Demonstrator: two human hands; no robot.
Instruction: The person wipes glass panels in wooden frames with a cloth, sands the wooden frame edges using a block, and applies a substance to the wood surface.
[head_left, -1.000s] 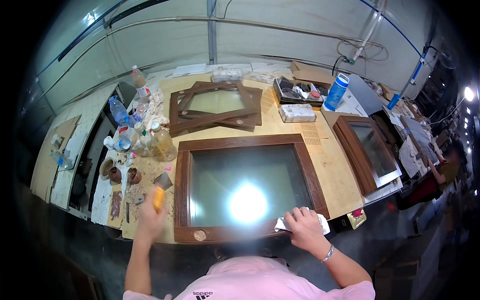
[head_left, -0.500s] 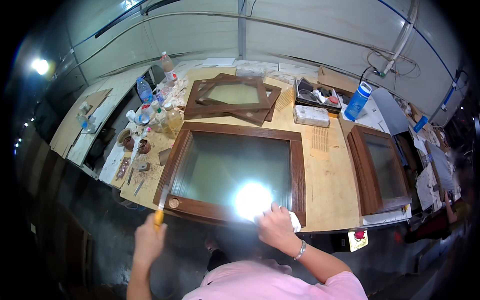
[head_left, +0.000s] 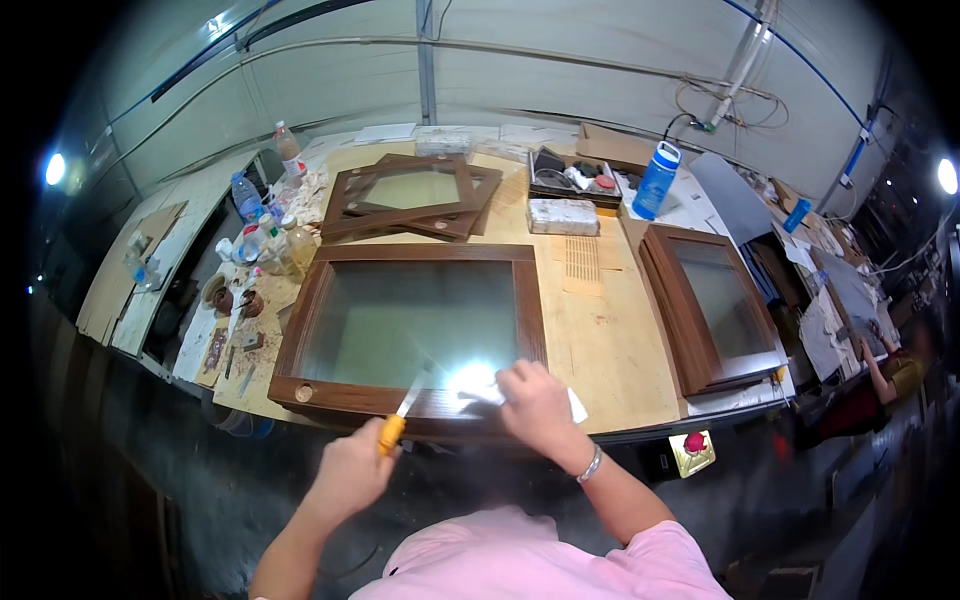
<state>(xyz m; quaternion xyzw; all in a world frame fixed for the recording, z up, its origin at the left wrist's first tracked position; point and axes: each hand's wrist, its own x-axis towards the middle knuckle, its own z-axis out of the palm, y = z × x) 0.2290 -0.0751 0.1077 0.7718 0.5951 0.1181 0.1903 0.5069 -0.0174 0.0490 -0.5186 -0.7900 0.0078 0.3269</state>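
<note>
A brown wood-framed glass panel [head_left: 420, 254] lies flat before me, its near edge along the front of the table. My left hand [head_left: 352, 472] is closed round the yellow handle of a knife [head_left: 392, 434]. The thin blade points up and to the right, over the panel's near rail. Over the near right part of the frame, my right hand [head_left: 538, 404] is closed on a white cloth [head_left: 577, 407], mostly hidden under the fingers. A bright glare on the glass lies between the two hands.
Smaller wooden frames [head_left: 400, 216] lie stacked behind the panel. Bottles [head_left: 298, 245] and small tools crowd the left side. More glazed doors [head_left: 680, 330] stack at right. A blue bottle [head_left: 655, 185], a tray [head_left: 572, 178] and a wrapped block [head_left: 563, 216] stand behind. Another person [head_left: 890, 375] is far right.
My left hand has carried the knife right, from the panel's near left corner toward the middle of its near rail. My right hand stays near the right corner with the cloth. The view has shifted.
</note>
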